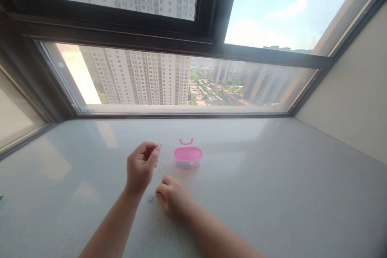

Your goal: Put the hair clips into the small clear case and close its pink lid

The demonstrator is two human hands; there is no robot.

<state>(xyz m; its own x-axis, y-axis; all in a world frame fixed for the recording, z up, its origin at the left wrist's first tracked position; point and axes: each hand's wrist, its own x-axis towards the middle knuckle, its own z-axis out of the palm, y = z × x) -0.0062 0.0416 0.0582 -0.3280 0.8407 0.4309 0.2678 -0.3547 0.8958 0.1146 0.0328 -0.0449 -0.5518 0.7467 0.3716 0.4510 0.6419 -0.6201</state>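
Note:
My left hand [142, 164] is raised a little above the white surface, thumb and forefinger pinching a small dark ring [159, 145]. Lower and to the right, my right hand [173, 195] rests at the surface with its fingers curled together; whatever they may hold is hidden. Just left of its fingertips lies another thin dark ring [150, 198]. Several pale, faint rings [162, 168] are scattered between the two hands. Beyond them stands a small clear oval box with a pink lid [188, 153].
A pink curved handle piece [186, 142] lies behind the box. The white sill [272, 177] runs back to a dark-framed window [181, 117], with a wall [353, 88] on the right. At the far left edge, a small dark object [1, 198] is partly in view.

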